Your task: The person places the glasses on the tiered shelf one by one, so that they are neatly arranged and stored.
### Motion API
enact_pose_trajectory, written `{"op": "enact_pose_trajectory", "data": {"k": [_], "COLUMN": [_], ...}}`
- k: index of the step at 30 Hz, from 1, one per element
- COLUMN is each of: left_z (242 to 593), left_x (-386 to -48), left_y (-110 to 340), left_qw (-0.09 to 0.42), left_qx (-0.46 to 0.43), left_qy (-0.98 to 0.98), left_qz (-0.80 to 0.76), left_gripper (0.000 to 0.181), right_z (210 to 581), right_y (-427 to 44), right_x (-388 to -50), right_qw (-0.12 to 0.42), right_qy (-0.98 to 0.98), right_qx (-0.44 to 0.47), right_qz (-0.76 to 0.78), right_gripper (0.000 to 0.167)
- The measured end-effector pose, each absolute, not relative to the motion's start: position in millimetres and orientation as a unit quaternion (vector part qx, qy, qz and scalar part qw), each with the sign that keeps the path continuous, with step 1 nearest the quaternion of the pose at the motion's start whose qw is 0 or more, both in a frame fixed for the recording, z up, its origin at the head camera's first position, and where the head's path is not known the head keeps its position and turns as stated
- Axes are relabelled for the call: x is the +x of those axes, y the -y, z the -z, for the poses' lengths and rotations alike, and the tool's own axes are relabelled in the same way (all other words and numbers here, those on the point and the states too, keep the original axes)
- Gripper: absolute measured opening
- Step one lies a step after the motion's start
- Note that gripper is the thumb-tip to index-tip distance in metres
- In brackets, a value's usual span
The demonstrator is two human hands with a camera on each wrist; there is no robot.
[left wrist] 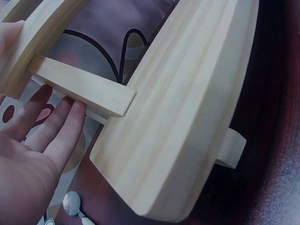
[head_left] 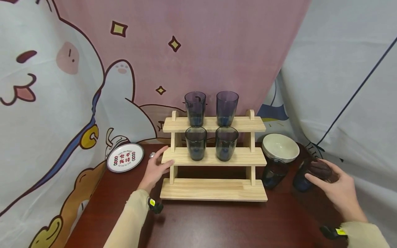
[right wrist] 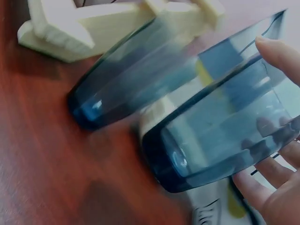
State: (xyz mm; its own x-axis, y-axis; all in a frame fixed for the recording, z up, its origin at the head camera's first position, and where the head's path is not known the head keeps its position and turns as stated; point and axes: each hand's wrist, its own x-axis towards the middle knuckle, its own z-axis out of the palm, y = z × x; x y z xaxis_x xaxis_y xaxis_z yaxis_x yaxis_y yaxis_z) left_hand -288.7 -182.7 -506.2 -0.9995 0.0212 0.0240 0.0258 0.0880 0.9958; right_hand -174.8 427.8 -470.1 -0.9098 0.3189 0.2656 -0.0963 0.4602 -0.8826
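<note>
The step in hand looks like minding one glass while the wooden rack [head_left: 214, 191] is held steady. The right grip [head_left: 340, 188] is curled round a dark blue glass [head_left: 301, 181], thumb on one side and fingers on the other, only as wide as the glass. That glass is by the bench [head_left: 226, 227] top, to the right of the rack; I cannot tell if its bottom touches the wood. Another glass [head_left: 274, 175] is just beside it, between it and the rack, near the white bowls [head_left: 280, 148]. The left grip [head_left: 156, 168] is closed on the left end of the rack's middle step, with the thumb on the board and fingers against the post. Two glasses [head_left: 227, 110] stand on the top step and two more [head_left: 227, 144] on the middle one. I think the next move calls for a snug, gentle hold, since the glass looks smooth and could slip, and for care not to bump the glass next to it.
</note>
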Motion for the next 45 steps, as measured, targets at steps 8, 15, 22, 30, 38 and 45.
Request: {"op": "enact_pose_trajectory", "data": {"k": [8,15,22,30,38,45], "left_z": [507.5,507.9,508.2,509.2,508.8,509.3], "left_x": [-289.2,-290.1,-290.2,-290.3,-289.8,-290.0], "left_y": [183.7,183.0,182.2,182.5,182.0,183.4], "left_qw": [0.006,0.006,0.003,0.007,0.006,0.003], "left_qx": [-0.017,-0.016,-0.017,-0.02,-0.02,-0.017], "left_qy": [0.735,0.735,0.735,0.728,0.726,0.727], "left_qz": [0.678,0.678,0.678,0.686,0.687,0.687], "left_gripper": [0.068,0.068,0.068,0.069,0.069,0.069], "right_z": [440.7,418.3,408.2,407.3,415.3,421.5], "right_y": [-407.2,-374.7,-344.0,-306.4,-271.8,-241.6], "right_x": [-158.6,-152.7,-151.2,-159.1,-169.7,-176.2], "right_qw": [0.216,0.207,0.189,0.196,0.161,0.131], "right_qy": [0.742,0.709,0.769,0.825,0.822,0.815], "right_qx": [0.037,0.129,0.12,0.137,0.176,0.196], "right_qz": [-0.634,-0.661,-0.598,-0.512,-0.517,-0.53], "right_gripper": [0.07,0.075,0.075,0.077,0.076,0.074]}}
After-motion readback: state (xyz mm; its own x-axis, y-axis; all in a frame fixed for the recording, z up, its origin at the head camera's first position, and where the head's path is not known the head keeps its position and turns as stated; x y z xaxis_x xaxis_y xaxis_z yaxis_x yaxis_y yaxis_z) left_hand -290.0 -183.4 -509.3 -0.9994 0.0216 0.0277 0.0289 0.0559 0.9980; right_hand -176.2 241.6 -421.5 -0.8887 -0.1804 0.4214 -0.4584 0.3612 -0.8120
